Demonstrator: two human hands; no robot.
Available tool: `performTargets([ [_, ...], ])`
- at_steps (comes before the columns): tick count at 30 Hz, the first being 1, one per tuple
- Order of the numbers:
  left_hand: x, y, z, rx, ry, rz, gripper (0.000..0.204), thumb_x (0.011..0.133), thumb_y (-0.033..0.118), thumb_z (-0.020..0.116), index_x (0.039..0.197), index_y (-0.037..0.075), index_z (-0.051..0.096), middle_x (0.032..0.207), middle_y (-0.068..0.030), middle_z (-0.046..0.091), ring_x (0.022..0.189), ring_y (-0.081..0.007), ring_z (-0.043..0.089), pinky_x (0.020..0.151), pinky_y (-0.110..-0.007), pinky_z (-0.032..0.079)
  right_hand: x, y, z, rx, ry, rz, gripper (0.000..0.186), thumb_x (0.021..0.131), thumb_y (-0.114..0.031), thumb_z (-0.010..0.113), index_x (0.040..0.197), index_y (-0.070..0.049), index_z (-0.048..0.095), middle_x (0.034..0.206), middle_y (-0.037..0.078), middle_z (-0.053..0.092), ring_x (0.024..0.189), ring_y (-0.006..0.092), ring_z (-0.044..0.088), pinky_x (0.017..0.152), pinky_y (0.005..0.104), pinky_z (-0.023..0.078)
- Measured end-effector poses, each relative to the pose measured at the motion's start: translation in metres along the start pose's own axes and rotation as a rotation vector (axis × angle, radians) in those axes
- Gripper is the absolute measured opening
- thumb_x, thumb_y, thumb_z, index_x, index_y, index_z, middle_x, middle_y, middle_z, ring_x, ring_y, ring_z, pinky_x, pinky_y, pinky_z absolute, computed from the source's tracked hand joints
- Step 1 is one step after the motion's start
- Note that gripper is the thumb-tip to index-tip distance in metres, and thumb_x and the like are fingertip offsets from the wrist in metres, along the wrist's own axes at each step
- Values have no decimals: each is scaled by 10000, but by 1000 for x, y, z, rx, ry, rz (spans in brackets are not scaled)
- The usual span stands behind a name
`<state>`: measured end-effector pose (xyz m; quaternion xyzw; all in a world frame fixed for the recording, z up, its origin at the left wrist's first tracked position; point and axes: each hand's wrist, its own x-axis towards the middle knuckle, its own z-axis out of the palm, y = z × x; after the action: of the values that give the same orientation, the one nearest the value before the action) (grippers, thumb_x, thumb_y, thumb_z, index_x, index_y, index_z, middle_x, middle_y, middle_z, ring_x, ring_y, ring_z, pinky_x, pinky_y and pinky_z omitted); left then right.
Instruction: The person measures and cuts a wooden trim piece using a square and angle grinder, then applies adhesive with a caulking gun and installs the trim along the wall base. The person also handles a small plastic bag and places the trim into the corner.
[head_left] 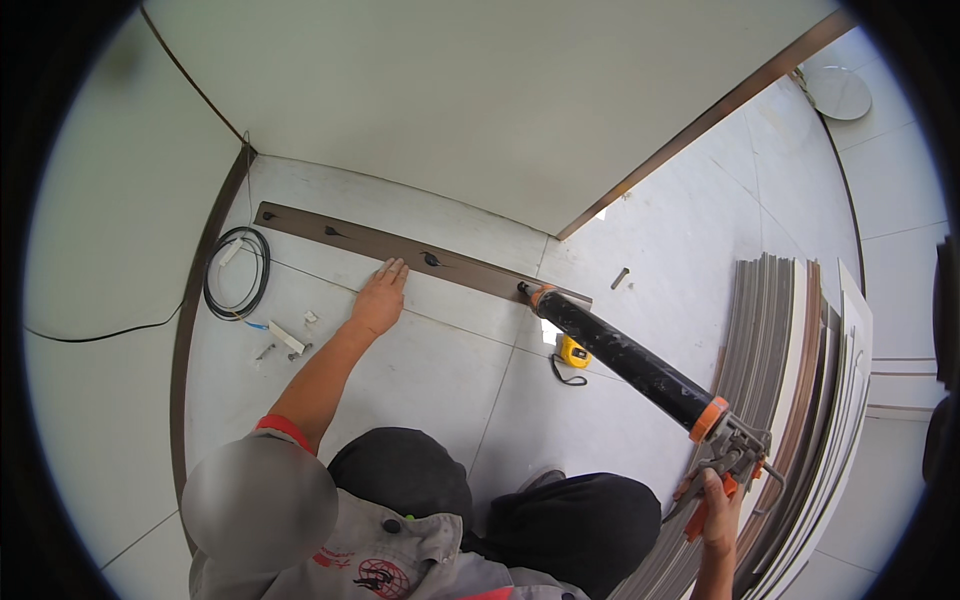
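Pale walls (400, 100) edged in brown meet around a light tiled floor (450, 370), where a long brown strip (480, 277) lies in front of my knees (400, 470), running from beside the corner at my left toward the middle. Black dabs (431, 259) sit along its upper face. My left hand (382, 295) is laid out nearly flat, fingers extended and close together, their tips resting on the strip near its middle. My right hand (718, 515) is wrapped around the handle and orange trigger of a long black caulking gun (630, 360), which slants across so that its nozzle (525, 288) is at the strip near its right end; I cannot tell how far the trigger is pressed. A yellow tape measure (575, 351) sits just beside the gun's tube, a coil of black cable (266, 265) lies left of my left hand, and stacked long panels (770, 330) fill my right side.
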<state>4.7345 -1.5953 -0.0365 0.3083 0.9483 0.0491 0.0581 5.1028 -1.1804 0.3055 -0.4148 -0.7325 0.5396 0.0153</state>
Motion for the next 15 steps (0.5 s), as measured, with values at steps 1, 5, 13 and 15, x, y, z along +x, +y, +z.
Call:
performTargets([
  [1, 0, 1, 0, -4, -7, -2, 558, 947, 129, 572, 1478, -15, 476, 1570, -145, 437, 1476, -288, 387, 1203, -402, 358, -1, -4, 1, -21, 10, -12, 283, 953, -288, 651, 986, -10, 614, 739, 95, 664, 651, 191, 663, 601, 322, 527],
  [5, 1, 2, -2, -63, -34, -24, 575, 944, 126, 570, 1492, -10, 458, 1582, -137, 423, 1490, -284, 364, 1215, -407, 339, -3, -50, 3, -412, -60, 49, 178, 871, -179, 721, 889, -15, 656, 701, 49, 667, 597, 156, 631, 566, 299, 497],
  [13, 2, 1, 3, -70, -22, -35, 598, 926, 120, 577, 1496, -10, 454, 1594, -134, 410, 1500, -286, 349, 1213, -413, 336, -12, -77, 9, -547, -94, -212, 152, 821, -132, 757, 827, -8, 668, 666, 55, 651, 593, 147, 596, 599, 308, 502],
  [15, 2, 2, 5, -72, -7, -34, 596, 922, 125, 587, 1489, -11, 465, 1589, -138, 417, 1493, -290, 360, 1209, -416, 342, -21, -65, -4, -368, -40, -57, 209, 860, -198, 714, 933, -13, 648, 716, 76, 663, 632, 186, 645, 610, 348, 533],
])
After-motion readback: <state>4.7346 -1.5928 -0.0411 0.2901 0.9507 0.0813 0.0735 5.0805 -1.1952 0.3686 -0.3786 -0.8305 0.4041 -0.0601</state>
